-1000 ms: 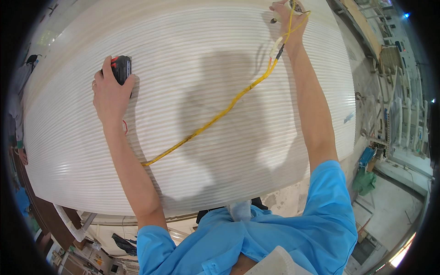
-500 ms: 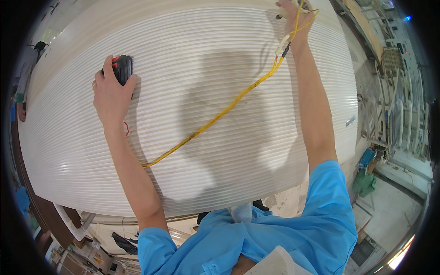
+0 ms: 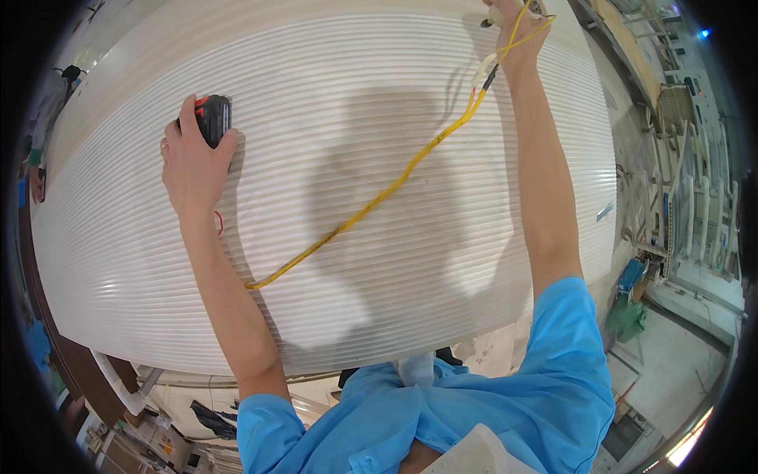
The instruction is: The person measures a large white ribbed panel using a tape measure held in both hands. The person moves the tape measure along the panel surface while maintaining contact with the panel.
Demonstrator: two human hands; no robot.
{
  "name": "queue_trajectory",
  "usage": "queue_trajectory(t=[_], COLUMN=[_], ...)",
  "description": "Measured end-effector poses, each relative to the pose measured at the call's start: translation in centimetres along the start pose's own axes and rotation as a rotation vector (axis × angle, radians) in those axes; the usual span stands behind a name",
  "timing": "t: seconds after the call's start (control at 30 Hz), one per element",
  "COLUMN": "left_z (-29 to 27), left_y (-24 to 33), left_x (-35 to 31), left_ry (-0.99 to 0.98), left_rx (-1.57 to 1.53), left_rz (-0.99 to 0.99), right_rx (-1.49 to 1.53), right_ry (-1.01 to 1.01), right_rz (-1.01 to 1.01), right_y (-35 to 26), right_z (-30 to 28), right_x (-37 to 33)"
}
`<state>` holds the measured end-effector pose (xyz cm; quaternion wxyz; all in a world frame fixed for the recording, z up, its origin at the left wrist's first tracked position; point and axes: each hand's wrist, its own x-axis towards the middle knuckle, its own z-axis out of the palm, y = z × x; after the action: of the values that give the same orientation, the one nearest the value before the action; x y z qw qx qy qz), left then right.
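The yellow cord (image 3: 379, 193) runs slack across the ribbed white panel (image 3: 355, 316), from beside the left forearm up to the right hand (image 3: 521, 24). Compared with a second ago the right hand has crept further toward the far edge of the panel and now sits almost at the frame's rim, so the upper stretch of cord and its white-wrapped joint (image 3: 483, 73) have shifted up with it; the lower loop near the left forearm has not moved. Judged from this, the cord is being drawn or fed at the far edge while the near end lies idle. The right fingers appear to be curled around the cord, with a loop passing over the back of the hand, though the fisheye rim cuts the fingertips and I cannot be sure of the grip. The left hand (image 3: 192, 162) has stayed put: fingers wrapped over the top of a small black-and-red device (image 3: 214, 118), pressing it flat on the panel, thumb just beside its right edge. A thin red strand (image 3: 218, 223) shows below the wrist. The panel is a broad fluted sheet, lit evenly, with the person's shadow between the two hands. Beyond the right fingers lie a concrete floor, white racks (image 3: 695, 213) and a green bundle (image 3: 628, 316); below the near edge, workshop clutter.
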<state>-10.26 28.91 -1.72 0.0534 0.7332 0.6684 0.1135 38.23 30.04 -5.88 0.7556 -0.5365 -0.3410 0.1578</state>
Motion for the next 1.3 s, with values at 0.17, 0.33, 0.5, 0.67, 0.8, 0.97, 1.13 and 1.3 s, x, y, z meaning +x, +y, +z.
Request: queue_trajectory(t=[0.17, 0.33, 0.5, 0.67, 0.8, 0.97, 1.13, 1.3], left_z=[0.0, -0.1, -0.1, 0.1, -0.1, -0.3, 0.0, -0.2], left_y=[0.0, 0.2, 0.2, 0.0, 0.2, 0.4, 0.0, 0.3], left_x=[0.0, 0.0, 0.0, 0.0, 0.0, 0.1, 0.1, 0.0], left_ry=[0.0, 0.001, -0.012, 0.008, 0.004, -0.003, 0.006, 0.001], left_rx=[0.006, -0.001, -0.006, -0.016, -0.026, -0.021, -0.031, -0.031], left_rz=[0.002, 0.009, -0.01, 0.007, -0.001, -0.011, 0.004, -0.005], right_rx=[0.002, -0.079, -0.213, 0.004, -0.005, -0.112, -0.114, -0.16], right_ry=[-0.089, -0.081, -0.074, -0.006, -0.119, -0.097, -0.097, -0.079], right_rz=[-0.171, -0.098, -0.142, -0.057, -0.135, -0.133, -0.193, -0.158], right_y=[2.2, 3.7, 3.4, 1.0, 0.9, 5.1, 4.7, 2.7], right_z=[0.2, -0.2, 0.1, 0.9, 0.5, -0.6, -1.3, 0.8], right_x=[0.6, 0.8, 0.5, 0.6, 1.3, 2.4, 4.2, 2.4])
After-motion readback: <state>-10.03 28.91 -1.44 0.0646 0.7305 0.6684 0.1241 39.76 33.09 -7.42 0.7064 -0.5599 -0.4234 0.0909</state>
